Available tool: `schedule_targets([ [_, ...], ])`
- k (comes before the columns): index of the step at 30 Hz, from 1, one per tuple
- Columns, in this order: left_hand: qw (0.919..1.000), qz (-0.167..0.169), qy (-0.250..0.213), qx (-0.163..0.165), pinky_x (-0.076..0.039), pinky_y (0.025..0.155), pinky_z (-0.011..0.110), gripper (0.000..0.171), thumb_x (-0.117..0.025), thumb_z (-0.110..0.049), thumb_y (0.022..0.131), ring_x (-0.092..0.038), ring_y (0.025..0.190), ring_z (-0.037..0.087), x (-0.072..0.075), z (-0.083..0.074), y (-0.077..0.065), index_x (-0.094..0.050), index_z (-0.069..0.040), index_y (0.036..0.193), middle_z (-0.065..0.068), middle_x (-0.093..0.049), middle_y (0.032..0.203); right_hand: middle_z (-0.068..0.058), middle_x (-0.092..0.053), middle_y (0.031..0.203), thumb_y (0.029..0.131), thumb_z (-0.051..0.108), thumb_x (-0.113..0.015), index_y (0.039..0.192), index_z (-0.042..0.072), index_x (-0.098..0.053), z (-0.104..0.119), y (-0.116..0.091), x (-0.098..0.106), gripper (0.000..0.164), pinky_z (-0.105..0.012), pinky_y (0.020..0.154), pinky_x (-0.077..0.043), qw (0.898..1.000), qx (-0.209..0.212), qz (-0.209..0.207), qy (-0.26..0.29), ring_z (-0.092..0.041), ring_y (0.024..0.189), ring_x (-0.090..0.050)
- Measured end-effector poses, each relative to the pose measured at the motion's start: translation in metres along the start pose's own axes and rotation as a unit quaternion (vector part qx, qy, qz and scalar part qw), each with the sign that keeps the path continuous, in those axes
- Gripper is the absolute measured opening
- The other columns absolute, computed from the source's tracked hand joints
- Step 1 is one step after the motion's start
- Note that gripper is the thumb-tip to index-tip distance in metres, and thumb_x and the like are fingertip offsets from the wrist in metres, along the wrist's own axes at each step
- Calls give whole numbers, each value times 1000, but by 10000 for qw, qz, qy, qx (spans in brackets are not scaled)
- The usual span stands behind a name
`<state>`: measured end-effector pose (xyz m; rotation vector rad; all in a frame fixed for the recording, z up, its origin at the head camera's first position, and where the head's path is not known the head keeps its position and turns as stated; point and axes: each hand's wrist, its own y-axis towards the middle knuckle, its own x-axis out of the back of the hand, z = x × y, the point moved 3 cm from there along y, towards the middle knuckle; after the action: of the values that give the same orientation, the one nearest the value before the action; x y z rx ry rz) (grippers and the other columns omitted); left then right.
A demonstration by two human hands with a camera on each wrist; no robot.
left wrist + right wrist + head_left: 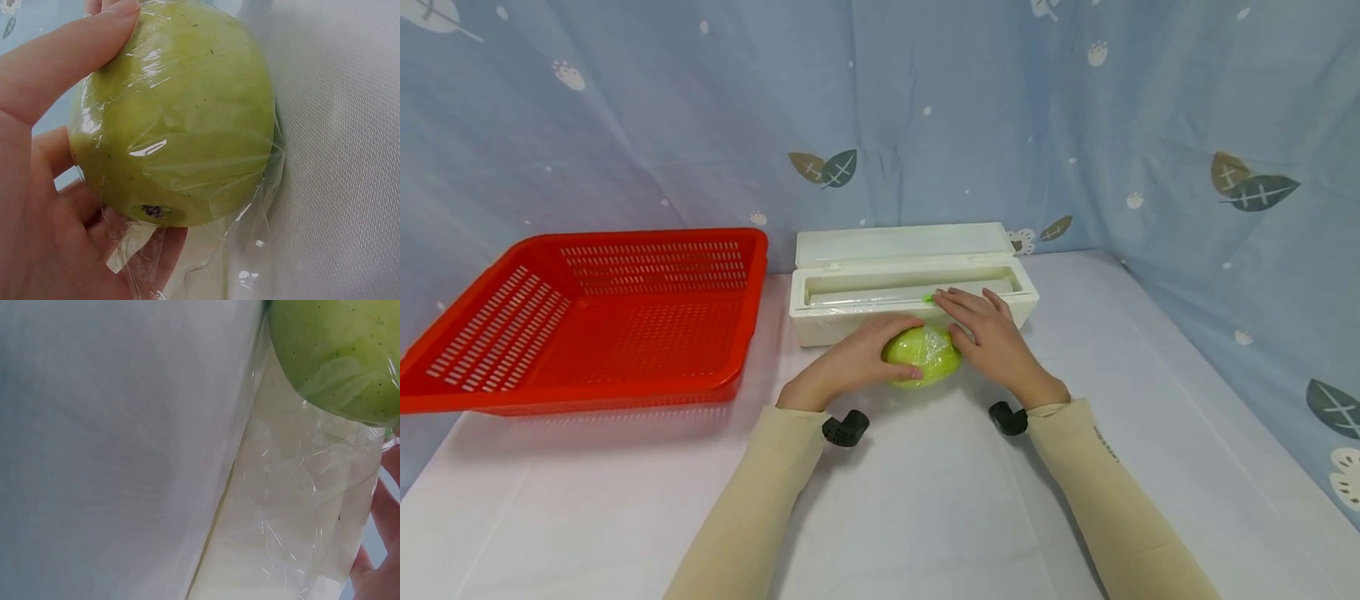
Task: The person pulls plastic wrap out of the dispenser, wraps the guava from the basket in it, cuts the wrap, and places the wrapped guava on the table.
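Note:
A round yellow-green fruit [927, 353], with a dark blossom end visible in the left wrist view, is covered in clear cling film [250, 250]. My left hand [855, 360] grips it from the left, thumb on the near side and fingers around the far side. My right hand [992, 337] lies over the front edge of a white cling film box [827, 321], its fingers extended close to a small green slider [928, 297]. Its thumb is beside the fruit; contact is unclear. In the right wrist view, film [294, 506] stretches between fruit and box.
The box stands with its lid [902, 243] raised and a film roll [872, 294] inside. A red plastic basket [733, 367] stands to the left on the white-covered table [917, 517]. A blue patterned curtain [925, 125] hangs behind.

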<state>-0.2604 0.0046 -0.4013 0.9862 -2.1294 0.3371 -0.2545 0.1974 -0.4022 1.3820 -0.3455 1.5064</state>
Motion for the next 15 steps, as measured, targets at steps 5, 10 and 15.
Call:
schedule_targets([
  [5, 10000, 0, 16, -47, -30, 97, 30, 70, -70, -42, 73, -33, 120, 11, -1, 1, 1, -41, -18, 132, -3, -39, 132, -3, -40, 136, 94, 18, -43, 135, 14, -41, -1, -1, -1, 41, -48, 104, -10, 10000, 2, 38, -2, -21, 127, -32],
  [10, 10000, -54, 16, -14, -30, 97, 30, 69, -71, -42, 72, -33, 120, 11, -1, 2, 0, -42, -18, 131, -3, -39, 131, -2, -38, 137, 94, 18, -42, 135, 15, -40, 1, 0, -1, 41, -48, 104, -9, 9999, 21, 103, -1, -21, 127, -30],
  [15, 10000, -51, -10, -33, -30, 97, 31, 69, -71, -42, 72, -33, 119, 12, -1, 0, 0, -42, -18, 131, -3, -40, 131, -3, -38, 137, 94, 16, -40, 134, 14, -41, 3, 1, 1, 40, -49, 103, -10, 9999, -7, 161, -52, -22, 127, -30],
])
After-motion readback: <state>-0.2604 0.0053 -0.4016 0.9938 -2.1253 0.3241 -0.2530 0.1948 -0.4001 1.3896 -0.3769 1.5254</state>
